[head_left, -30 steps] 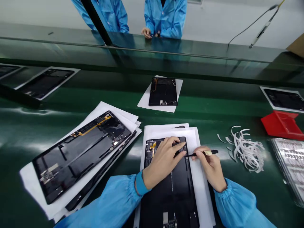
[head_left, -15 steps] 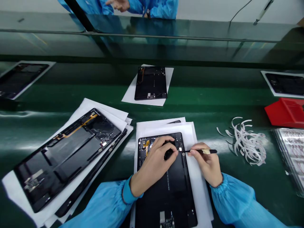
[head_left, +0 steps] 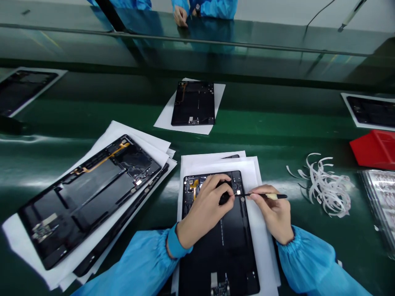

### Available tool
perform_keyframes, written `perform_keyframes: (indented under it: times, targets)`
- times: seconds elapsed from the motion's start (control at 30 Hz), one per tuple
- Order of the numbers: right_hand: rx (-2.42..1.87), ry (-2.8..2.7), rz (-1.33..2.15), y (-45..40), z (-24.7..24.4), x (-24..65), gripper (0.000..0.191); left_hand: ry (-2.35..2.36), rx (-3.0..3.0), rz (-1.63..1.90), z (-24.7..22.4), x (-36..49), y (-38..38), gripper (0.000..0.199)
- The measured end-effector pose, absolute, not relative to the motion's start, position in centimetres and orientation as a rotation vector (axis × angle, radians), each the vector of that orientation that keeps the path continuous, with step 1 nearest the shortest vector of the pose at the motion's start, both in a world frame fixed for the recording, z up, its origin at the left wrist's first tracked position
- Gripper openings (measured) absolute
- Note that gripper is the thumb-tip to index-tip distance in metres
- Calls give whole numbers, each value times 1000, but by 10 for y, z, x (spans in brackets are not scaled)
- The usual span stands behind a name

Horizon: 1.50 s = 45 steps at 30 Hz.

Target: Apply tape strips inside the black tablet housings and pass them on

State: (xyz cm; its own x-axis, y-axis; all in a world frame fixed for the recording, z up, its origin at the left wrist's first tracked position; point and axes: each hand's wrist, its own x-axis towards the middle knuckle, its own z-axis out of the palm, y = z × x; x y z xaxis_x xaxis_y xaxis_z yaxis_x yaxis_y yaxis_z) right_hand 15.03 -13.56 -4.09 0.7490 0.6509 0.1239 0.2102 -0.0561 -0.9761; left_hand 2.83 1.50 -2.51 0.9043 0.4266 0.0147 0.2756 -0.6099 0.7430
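Tablet housing (head_left: 212,255), black, lies lengthwise in front of us on white sheets (head_left: 267,230) on the green tabletop (head_left: 277,135). Our right hand (head_left: 274,211), beside its upper right edge, has its grip closed around a slim black tool (head_left: 271,196) with a pale band, pointing left over the housing. Our left hand (head_left: 205,207) is over the upper part of the housing, thumb and forefinger bent close together near the tool's tip; we cannot tell whether that grip pinches anything. To our left, a second housing (head_left: 89,193) lies slanted on more paper (head_left: 152,142). To our right we see curled white strips (head_left: 331,193) in a heap, a red bin (head_left: 375,148) and, just nearer us, a clear tray (head_left: 382,201).
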Motion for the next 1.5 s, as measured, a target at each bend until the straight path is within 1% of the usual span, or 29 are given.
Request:
perform_keyframes:
  times: [0.13,0.43,0.7,0.77,0.9,1.0,1.1,1.17,1.23,1.33,1.37,1.47,1.5]
  targets:
    - [-1621,-756,459,-134,-43,151,8,513,2242,233,-25,29,16,11]
    - [-1637,-1007,380,-138,-42,153,8,489,2271,249,-24,29,16,11]
    - [-1651,-1031,347,-146,-44,157,8,503,2258,243,-24,29,16,11]
    - [-1662,-990,374,-146,-45,159,7,512,2250,236,-23,29,16,11]
    - [-1676,-804,519,-143,-48,162,15,521,2235,226,-21,30,17,9]
    - [-1644,-730,558,-142,-51,162,15,528,2180,218,-19,31,19,17]
    - [-1642,-740,503,-142,-50,158,12,531,2128,211,-17,33,20,23]
    - [-1657,-854,405,-143,-47,153,8,531,2128,213,-17,35,21,24]
    - [-1651,-1009,329,-144,-45,149,9,529,2130,213,-18,36,21,23]
    - [-1629,-1046,338,-145,-40,148,9,517,2124,218,-20,39,22,22]
    - [-1614,-975,364,-145,-38,150,11,511,2119,224,-21,40,23,22]
    - [-1481,-701,471,-141,-26,161,31,478,2087,257,-17,40,28,26]
    - [-1456,-660,509,-139,-20,164,34,473,2069,276,-13,36,29,27]
